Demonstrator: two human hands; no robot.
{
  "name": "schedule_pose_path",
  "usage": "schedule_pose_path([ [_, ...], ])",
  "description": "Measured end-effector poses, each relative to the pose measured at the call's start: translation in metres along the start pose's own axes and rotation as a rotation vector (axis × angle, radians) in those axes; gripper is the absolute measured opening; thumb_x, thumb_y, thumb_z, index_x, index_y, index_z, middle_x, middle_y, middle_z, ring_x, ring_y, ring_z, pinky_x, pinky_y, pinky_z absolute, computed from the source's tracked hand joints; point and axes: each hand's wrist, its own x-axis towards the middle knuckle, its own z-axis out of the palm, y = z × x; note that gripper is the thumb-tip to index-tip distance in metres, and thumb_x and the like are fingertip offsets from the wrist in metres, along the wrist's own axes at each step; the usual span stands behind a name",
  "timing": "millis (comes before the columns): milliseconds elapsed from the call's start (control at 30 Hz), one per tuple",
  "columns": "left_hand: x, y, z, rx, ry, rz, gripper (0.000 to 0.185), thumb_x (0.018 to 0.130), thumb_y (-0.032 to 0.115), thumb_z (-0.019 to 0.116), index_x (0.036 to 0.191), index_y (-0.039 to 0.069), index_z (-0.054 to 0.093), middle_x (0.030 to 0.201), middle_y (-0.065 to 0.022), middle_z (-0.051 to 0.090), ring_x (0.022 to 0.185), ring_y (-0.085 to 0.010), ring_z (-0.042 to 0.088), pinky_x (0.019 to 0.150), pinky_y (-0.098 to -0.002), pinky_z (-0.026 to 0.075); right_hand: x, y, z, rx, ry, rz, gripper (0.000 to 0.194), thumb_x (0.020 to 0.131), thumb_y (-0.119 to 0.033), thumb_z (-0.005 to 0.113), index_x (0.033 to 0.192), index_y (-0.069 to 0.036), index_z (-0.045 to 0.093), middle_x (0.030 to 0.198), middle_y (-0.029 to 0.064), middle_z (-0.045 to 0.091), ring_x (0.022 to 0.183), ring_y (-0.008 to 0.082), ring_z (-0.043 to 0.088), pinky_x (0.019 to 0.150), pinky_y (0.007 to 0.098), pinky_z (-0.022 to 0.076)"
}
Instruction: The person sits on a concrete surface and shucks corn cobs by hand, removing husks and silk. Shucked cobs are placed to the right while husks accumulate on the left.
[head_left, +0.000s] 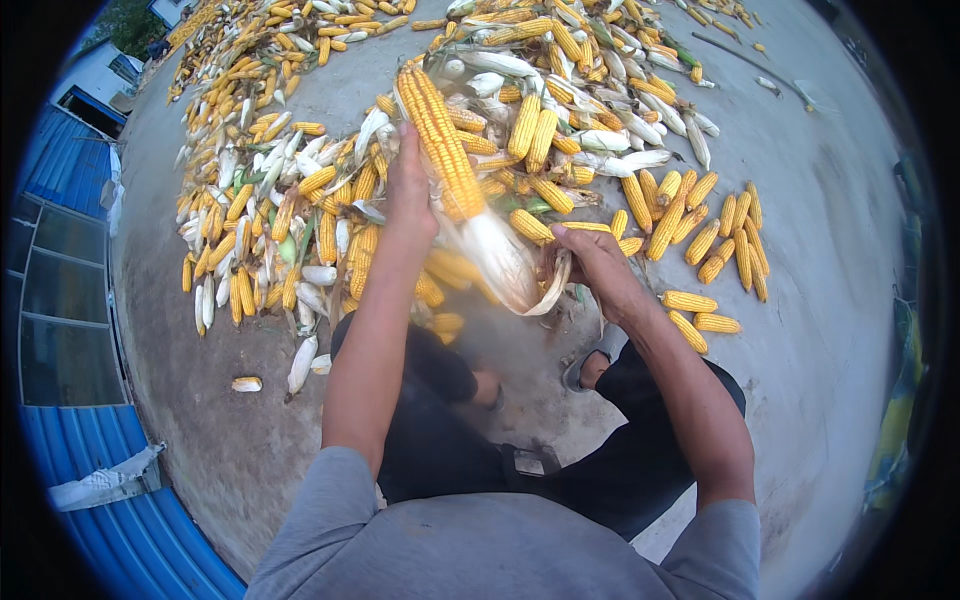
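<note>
My left hand (411, 184) grips a yellow ear of corn (442, 139) along its left side, the kernels bared and the tip pointing up and away. Pale husk (504, 255) hangs folded back from the ear's lower end, towards my right. My right hand (592, 262) pinches the end of that husk between thumb and fingers. Behind the held ear lies a heap of corn, some ears bare and some still in husk (600, 140). Husked ears (664, 225) lie loose just beyond my right hand.
A broad spread of corn (247, 217) covers the concrete floor ahead and left. Several bare ears (690, 301) lie to the right. A long thin stick (750, 64) rests at the upper right. Blue corrugated panels (112, 465) and windows (64, 360) stand on the left. My feet (589, 369) are below my hands.
</note>
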Motion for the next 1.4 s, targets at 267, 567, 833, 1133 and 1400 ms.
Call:
schedule_pose_path([
  [267, -0.001, -0.041, 0.044, 0.615, 0.196, 0.275, 0.06, 0.101, 0.052, 0.064, 0.103, -0.008, 0.068, 0.088, -0.0205, 0.071, 0.083, -0.0262, 0.072, 0.077, -0.0431, 0.055, 0.031, -0.012, 0.012, -0.129, 0.185, -0.271, 0.059, 0.107, -0.05, 0.057, 0.136, 0.001, 0.055, 0.114, 0.0124, 0.067, 0.092, 0.016, 0.066, 0.076, 0.031, 0.0562],
  [567, -0.032, -0.061, 0.08, 0.981, 0.192, 0.548, 0.031, 0.101, 0.026, 0.069, 0.099, -0.005, 0.072, 0.072, -0.0132, 0.069, 0.066, -0.0216, 0.066, 0.065, -0.0362, 0.052, 0.033, -0.012, 0.02, -0.057, 0.285, -0.382, 0.051, 0.107, -0.047, 0.06, 0.124, 0.001, 0.064, 0.106, 0.0082, 0.07, 0.091, 0.0134, 0.067, 0.077, 0.0314, 0.0575],
  [833, -0.031, -0.038, 0.076, 0.003, -0.044, -0.108, 0.022, 0.103, 0.023, 0.071, 0.11, 0.003, 0.068, 0.077, -0.0014, 0.062, 0.066, -0.0103, 0.062, 0.062, -0.0275, 0.053, 0.051, -0.018, -0.031, 0.59, 0.43, -0.401, 0.043, 0.112, -0.04, 0.052, 0.133, -0.003, 0.056, 0.125, 0.01, 0.068, 0.114, 0.0212, 0.068, 0.104, 0.0423, 0.0541],
  [1133, -0.045, -0.072, 0.081, 0.664, -0.398, -0.114, 0.046, 0.087, 0.024, 0.088, 0.122, 0.0, 0.071, 0.1, -0.0037, 0.073, 0.087, -0.0121, 0.068, 0.078, -0.0278, 0.055, 0.051, -0.041, -0.037, 0.637, 0.46, -0.522, 0.038, 0.109, -0.039, 0.058, 0.121, -0.003, 0.061, 0.109, 0.0068, 0.068, 0.099, 0.0192, 0.069, 0.09, 0.037, 0.0575],
  [1400, -0.063, -0.091, 0.085, 0.455, -0.511, -0.241, 0.047, 0.088, 0.013, 0.082, 0.128, -0.002, 0.064, 0.109, -0.0066, 0.072, 0.094, -0.0146, 0.068, 0.083, -0.0319, 0.056, 0.042, -0.045, -0.017, 0.437, 0.459, -0.54, 0.043, 0.106, -0.045, 0.062, 0.113, -0.002, 0.061, 0.094, 0.0054, 0.066, 0.083, 0.0132, 0.066, 0.077, 0.0311, 0.0553],
])
